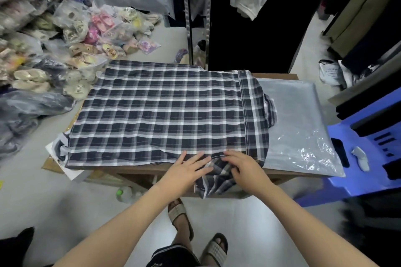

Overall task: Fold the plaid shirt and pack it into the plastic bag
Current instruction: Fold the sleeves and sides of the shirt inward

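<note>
Navy-white plaid shirt [160, 110] spread flat, folding barely begun: left hand [188, 169] presses flat, right hand [244, 168] grips dangling sleeve [217, 182]; next, fold it inward.

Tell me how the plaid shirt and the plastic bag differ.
The plaid shirt is dark, opaque checked cloth; the plastic bag is pale and glossy. The shirt covers most of the table and droops over its near edge; the bag shows only at the right. The left hand and right hand touch the shirt, not the bag. Both lie flat.
</note>
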